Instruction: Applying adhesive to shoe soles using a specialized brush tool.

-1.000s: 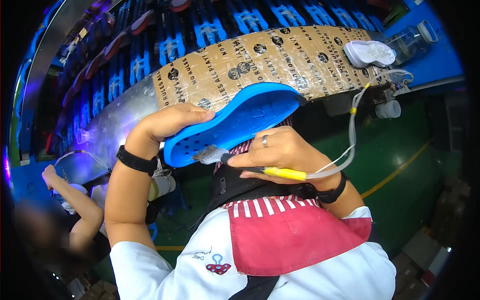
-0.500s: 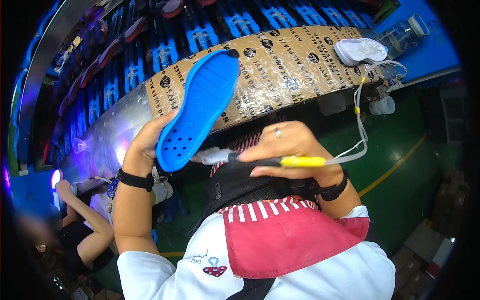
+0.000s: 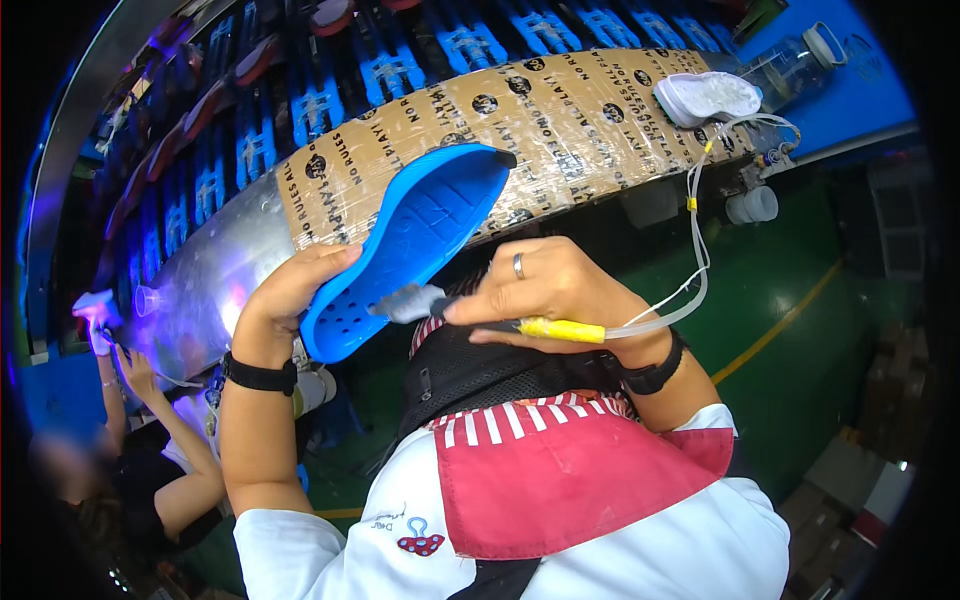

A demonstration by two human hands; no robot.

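A blue shoe sole [image 3: 420, 220] with a raised rim and a cluster of small holes at the heel is tilted in front of me. My left hand [image 3: 305, 285] grips its left edge near the heel, thumb over the rim. In my right hand [image 3: 545, 290] is a brush [image 3: 410, 303] with pale, clumped bristles and a yellow-wrapped handle, fed by a clear tube [image 3: 680, 308]. The bristle tip lies over the sole's heel edge; whether it touches the inside, I cannot tell.
Behind the sole runs a cardboard-covered ledge [image 3: 560, 130], with a white sole [image 3: 707, 97] and a clear jug [image 3: 795, 65] at its right. Beyond are blue racks [image 3: 470, 45]. At far left, a person's hand [image 3: 138, 372] works near a small cup [image 3: 147, 300].
The sole has tipped and its toe has come lower and to the right. My right hand has moved slightly left, bringing the brush over the heel. The other person's arms have shifted.
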